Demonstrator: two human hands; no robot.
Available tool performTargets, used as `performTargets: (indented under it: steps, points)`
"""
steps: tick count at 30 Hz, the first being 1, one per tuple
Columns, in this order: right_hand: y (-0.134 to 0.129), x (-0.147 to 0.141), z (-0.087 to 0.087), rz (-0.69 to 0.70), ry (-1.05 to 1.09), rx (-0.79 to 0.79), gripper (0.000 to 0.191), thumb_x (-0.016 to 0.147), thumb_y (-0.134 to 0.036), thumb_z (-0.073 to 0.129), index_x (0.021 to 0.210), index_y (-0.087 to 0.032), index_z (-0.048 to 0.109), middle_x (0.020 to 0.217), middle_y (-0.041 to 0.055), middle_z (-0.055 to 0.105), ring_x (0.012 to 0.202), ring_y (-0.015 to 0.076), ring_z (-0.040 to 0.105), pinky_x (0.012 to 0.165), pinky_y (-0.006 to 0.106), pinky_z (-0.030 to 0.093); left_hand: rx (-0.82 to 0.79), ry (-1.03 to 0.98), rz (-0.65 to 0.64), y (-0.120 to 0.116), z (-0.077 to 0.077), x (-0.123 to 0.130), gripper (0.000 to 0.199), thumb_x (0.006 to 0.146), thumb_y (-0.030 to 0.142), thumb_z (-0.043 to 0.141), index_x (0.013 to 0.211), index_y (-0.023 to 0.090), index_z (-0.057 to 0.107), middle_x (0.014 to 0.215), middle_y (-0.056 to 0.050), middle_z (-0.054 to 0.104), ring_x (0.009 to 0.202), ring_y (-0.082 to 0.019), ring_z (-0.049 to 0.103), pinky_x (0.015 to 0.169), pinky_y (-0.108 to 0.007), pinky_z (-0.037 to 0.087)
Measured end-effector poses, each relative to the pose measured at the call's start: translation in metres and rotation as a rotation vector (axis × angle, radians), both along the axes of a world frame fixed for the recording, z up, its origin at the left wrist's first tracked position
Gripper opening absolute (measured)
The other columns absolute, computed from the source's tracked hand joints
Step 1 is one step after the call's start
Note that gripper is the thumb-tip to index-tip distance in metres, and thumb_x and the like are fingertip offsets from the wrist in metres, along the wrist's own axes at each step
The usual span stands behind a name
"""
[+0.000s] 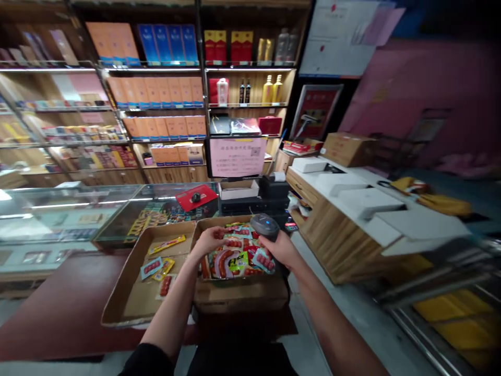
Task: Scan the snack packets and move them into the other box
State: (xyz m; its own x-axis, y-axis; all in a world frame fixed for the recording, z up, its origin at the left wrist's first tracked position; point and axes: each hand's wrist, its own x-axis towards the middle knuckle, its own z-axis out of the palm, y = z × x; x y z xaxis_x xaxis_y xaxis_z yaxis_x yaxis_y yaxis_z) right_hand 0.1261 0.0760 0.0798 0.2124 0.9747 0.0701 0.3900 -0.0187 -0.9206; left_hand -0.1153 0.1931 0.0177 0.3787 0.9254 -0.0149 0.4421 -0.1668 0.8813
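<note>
Right grip [281, 247] wraps the dark scanner [264, 224], left grip [211, 242] at the sausage packets [238, 261], whether pinching one I can't say!

dark grey scanner [259, 224], blue light [267, 222]; brown cardboard box [239, 296]; light-blue and red packet [151, 268]; red mat [185, 198]
</note>
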Motion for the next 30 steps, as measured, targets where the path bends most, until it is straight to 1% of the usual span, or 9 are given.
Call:
performTargets:
  steps: [3,6,11,15,18,21,25,28,30]
  points:
    - [-0.010,0.015,-0.004,-0.066,-0.003,-0.055,0.019,0.077,-0.039,0.065,0.068,-0.023,0.060,0.044,-0.0039,0.055,0.040,0.0137,0.051,0.045,0.026,0.042,0.170,0.366,-0.203,0.000,0.001,0.032,0.056,0.067,0.022,0.080,0.123,0.020,0.073,0.109,-0.008,0.075,0.100,-0.026,0.070,0.089,-0.033,0.053]
    - [-0.019,0.027,-0.009,-0.115,0.006,-0.075,0.019,0.076,-0.039,0.066,0.071,-0.022,0.063,0.047,-0.0033,0.058,0.042,0.0145,0.053,0.046,0.026,0.043,0.259,0.592,-0.285,-0.001,0.003,0.051,0.060,0.064,0.021,0.081,0.123,0.020,0.072,0.127,-0.013,0.068,0.110,-0.029,0.067,0.095,-0.033,0.051]
    - [-0.027,0.034,-0.018,-0.149,0.003,0.003,0.020,0.075,-0.039,0.067,0.081,-0.021,0.068,0.055,-0.0012,0.064,0.055,0.0180,0.064,0.052,0.027,0.048,0.366,0.697,-0.261,-0.011,0.001,0.064,0.037,0.067,0.020,0.077,0.104,0.019,0.076,0.127,-0.019,0.063,0.120,-0.035,0.060,0.098,-0.038,0.049]
    - [-0.028,0.032,-0.024,-0.135,-0.008,0.018,0.022,0.077,-0.040,0.066,0.087,-0.021,0.070,0.058,-0.0010,0.067,0.059,0.0193,0.067,0.055,0.027,0.051,0.396,0.656,-0.166,-0.023,-0.003,0.070,0.039,0.067,0.010,0.071,0.105,0.018,0.075,0.127,-0.022,0.062,0.123,-0.037,0.057,0.095,-0.040,0.048]
    - [-0.027,0.028,-0.026,-0.110,-0.019,-0.031,0.024,0.080,-0.041,0.063,0.087,-0.020,0.070,0.054,-0.0016,0.065,0.053,0.0194,0.065,0.053,0.028,0.050,0.340,0.536,-0.096,-0.022,-0.001,0.070,0.028,0.068,0.010,0.071,0.094,0.019,0.076,0.122,-0.020,0.066,0.112,-0.034,0.063,0.095,-0.039,0.048]
    - [-0.026,0.024,-0.027,-0.076,0.002,-0.057,0.026,0.080,-0.040,0.063,0.095,-0.020,0.070,0.052,-0.0025,0.064,0.049,0.0192,0.063,0.052,0.029,0.050,0.259,0.321,0.019,-0.011,0.005,0.064,0.019,0.073,0.014,0.070,0.091,0.018,0.077,0.106,-0.016,0.072,0.094,-0.030,0.069,0.089,-0.037,0.050]
    - [-0.023,0.018,-0.025,-0.051,0.073,-0.061,0.023,0.079,-0.038,0.067,0.095,-0.022,0.069,0.052,-0.0033,0.065,0.045,0.0170,0.060,0.050,0.028,0.051,0.048,-0.114,0.180,0.007,0.013,0.057,0.018,0.074,0.023,0.077,0.093,0.020,0.078,0.081,-0.007,0.076,0.083,-0.026,0.072,0.081,-0.032,0.053]
    - [-0.020,0.013,-0.025,-0.027,0.091,-0.010,0.021,0.079,-0.041,0.069,0.087,-0.022,0.069,0.053,-0.0019,0.066,0.043,0.0155,0.059,0.049,0.028,0.052,-0.174,-0.502,0.201,0.013,0.016,0.057,0.023,0.070,0.022,0.084,0.089,0.018,0.073,0.081,-0.004,0.076,0.076,-0.020,0.071,0.072,-0.028,0.056]
    - [-0.018,0.010,-0.025,-0.024,0.078,0.037,0.022,0.080,-0.043,0.069,0.082,-0.021,0.069,0.051,-0.0011,0.065,0.040,0.0148,0.058,0.045,0.027,0.050,-0.300,-0.687,0.218,0.015,0.017,0.060,0.026,0.067,0.020,0.086,0.086,0.016,0.068,0.080,-0.003,0.075,0.070,-0.017,0.070,0.068,-0.028,0.057]
